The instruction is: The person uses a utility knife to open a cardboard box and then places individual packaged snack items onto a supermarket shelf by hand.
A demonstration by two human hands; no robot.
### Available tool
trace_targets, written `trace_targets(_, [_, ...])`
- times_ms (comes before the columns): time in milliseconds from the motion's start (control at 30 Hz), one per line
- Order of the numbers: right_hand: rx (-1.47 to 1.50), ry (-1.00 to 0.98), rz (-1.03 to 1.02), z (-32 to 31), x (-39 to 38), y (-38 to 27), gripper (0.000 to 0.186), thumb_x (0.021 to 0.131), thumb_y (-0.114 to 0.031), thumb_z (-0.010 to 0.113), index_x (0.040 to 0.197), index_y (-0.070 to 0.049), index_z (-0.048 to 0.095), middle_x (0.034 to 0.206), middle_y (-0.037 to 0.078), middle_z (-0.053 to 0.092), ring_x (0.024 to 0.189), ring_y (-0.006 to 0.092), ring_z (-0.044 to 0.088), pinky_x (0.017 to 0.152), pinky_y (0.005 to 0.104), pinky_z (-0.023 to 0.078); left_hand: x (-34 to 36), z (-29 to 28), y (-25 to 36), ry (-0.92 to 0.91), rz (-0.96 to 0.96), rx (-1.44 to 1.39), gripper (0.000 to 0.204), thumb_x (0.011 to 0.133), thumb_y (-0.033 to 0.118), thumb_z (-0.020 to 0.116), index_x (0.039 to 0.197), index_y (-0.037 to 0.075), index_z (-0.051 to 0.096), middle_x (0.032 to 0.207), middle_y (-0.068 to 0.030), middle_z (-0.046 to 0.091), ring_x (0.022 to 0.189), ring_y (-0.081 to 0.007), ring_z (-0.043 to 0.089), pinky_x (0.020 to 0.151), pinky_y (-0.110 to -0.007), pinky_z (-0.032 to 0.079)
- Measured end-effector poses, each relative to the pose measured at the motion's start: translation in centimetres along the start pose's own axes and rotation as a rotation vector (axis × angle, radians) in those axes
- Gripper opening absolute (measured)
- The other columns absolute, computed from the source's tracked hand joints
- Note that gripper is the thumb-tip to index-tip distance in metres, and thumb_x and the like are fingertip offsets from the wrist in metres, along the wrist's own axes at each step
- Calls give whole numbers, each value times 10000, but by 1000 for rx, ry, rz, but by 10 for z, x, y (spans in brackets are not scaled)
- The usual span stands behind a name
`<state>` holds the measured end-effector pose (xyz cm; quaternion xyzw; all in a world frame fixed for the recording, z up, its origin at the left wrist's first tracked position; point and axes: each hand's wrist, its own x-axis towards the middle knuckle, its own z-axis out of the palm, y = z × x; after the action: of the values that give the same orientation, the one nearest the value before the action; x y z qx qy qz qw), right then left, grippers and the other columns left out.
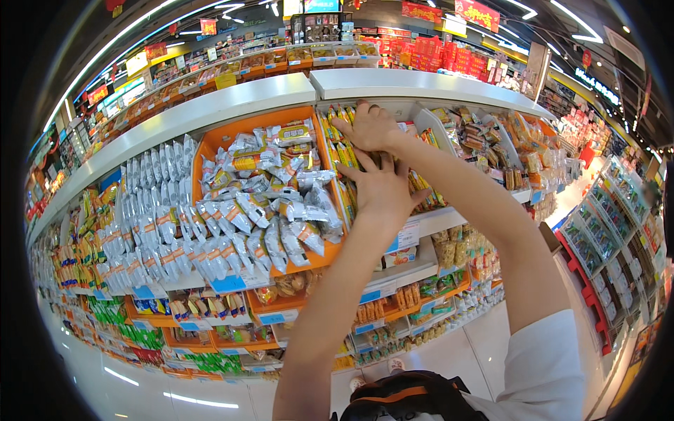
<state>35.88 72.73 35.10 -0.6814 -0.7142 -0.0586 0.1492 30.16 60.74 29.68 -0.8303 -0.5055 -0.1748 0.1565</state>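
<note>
Both hands reach into a shelf bin of yellow stick-shaped snack packets (328,133) packed in rows. My left hand (382,188) lies over the nearer part of the bin, open, its fingers spread across the packets. Farther back, my right hand (371,128) rests on the rear ends of the left row, its fingers apart and slightly bent. More yellow packets (430,142) show to the right of my hands. Between the rows, the packets under both palms are hidden. No packet appears lifted by either hand.
An orange bin (203,158) heaped with silver-wrapped snacks adjoins on the left. A grey divider (434,126) and mixed packets stand on the right. Behind runs a white shelf ledge (421,85). Lower shelves with price tags lie beneath; a display rack (607,231) stands at far right.
</note>
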Motion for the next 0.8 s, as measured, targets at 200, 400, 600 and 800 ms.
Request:
trace_targets(200, [165, -97, 33, -11, 2, 6, 900, 910, -638, 362, 1361, 135, 268, 1225, 362, 512, 1207, 442, 485, 1044, 463, 350, -14, -14, -14, 104, 11, -123, 601, 921, 508, 477, 1358, 95, 464, 1436, -142, 400, 1362, -373, 297, 1021, -631, 314])
trace_targets(400, [169, -117, -265, -32, 24, 63, 603, 929, -458, 473, 1141, 99, 563, 1054, 289, 632, 1020, 373, 609, 890, 428, 442, 22, -7, -20, 366, -42, 11, 480, 936, 266, 504, 1279, -69, 477, 1369, -217, 457, 1305, -407, 377, 1079, -485, 312])
trace_targets(600, [243, -118, -361, -17, 36, 78, 458, 795, -420, 686, 767, 38, 677, 682, 161, 651, 653, 240, 601, 624, 384, 467, 74, 16, -40, 72, -240, 17, 635, 960, 396, 401, 1409, -44, 314, 1487, -231, 285, 1385, -392, 251, 1135, -459, 215])
trace_targets(800, [445, -72, -199, 5, 38, 99, 440, 703, -471, 718, 765, -35, 705, 762, 156, 652, 737, 268, 612, 680, 368, 486, 76, 19, -34, 5, -216, 69, 654, 969, 446, 349, 1426, -19, 304, 1496, -201, 295, 1403, -362, 234, 1139, -446, 211])
